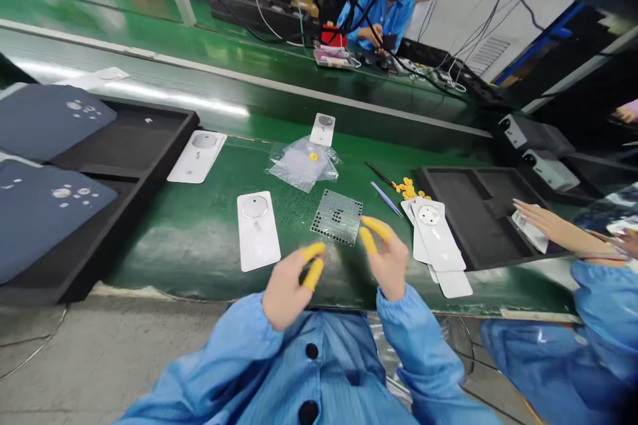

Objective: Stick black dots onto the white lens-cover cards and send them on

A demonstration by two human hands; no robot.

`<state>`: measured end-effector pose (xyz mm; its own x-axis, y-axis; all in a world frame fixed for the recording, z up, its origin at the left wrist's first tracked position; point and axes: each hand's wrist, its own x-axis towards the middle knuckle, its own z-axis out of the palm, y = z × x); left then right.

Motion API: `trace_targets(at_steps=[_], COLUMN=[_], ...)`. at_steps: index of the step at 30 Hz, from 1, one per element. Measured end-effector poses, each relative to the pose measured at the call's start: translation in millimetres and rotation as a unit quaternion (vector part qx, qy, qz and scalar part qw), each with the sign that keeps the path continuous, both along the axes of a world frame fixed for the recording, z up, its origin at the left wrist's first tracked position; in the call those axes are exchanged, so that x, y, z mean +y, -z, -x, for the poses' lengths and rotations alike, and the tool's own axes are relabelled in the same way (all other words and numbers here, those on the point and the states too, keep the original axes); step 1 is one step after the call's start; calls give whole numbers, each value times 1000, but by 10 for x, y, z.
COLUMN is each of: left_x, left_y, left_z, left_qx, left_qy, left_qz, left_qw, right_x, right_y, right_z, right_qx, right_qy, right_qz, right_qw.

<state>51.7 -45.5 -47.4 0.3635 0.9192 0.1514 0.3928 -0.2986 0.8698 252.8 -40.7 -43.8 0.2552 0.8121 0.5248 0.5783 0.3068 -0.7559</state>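
Observation:
My left hand (290,285), with yellow finger cots on two fingertips, is held over the green table's front part, its fingers apart and nothing between them. My right hand (386,255), also in yellow cots, hovers at the lower right corner of a clear square sheet (337,218) dotted with small black pieces. Its thumb and finger are apart and hold nothing. Left of the sheet lies a white card with a round disc (259,239). Behind it are clear plastic bags (303,165) with a yellow cot on top, and another white card (323,129).
Stacked white cards (438,239), purple tweezers (387,199), a black tool (379,173) and yellow cots (409,188) lie right. Black trays (164,166) flank the workspace. A co-worker's hand (553,226) touches a white item in the right tray (468,212). Another person sits behind.

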Motion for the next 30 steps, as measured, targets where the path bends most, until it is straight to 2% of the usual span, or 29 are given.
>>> trace_targets(at_steps=[2,5,8,11,13,15,16,21,25,30], left_x=[278,548,647,699,731,750,753,712,668,645], left_y=[72,122,84,-12,-71,-105,-112,-81,-28,-15], left_z=[35,-69,-219,-284,-286,-283,-283,-282,-284,-315], left_qx=[26,30,-59,-182,-240,-275,-282,-258,-252,-216], left_qy=[-25,-45,-59,-101,-104,-98,-101,-111,-87,-50], left_qz=[14,45,166,309,388,435,440,414,407,375], left_qw=[999,998,982,928,884,852,846,866,874,900], right_x=[219,397,409,349,305,269,257,270,330,372], right_y=[167,355,412,356,281,190,143,2,60,87], right_z=[-99,-115,-80,-78,-83,-74,-64,4,22,19], right_qx=[-68,-128,-142,-127,-139,-153,-147,-90,-156,-136], right_qy=[-60,-111,-109,-111,-131,-164,-174,-149,-181,-193], right_qz=[48,52,41,21,13,22,28,39,52,65], right_qw=[995,984,983,985,982,974,973,984,970,970])
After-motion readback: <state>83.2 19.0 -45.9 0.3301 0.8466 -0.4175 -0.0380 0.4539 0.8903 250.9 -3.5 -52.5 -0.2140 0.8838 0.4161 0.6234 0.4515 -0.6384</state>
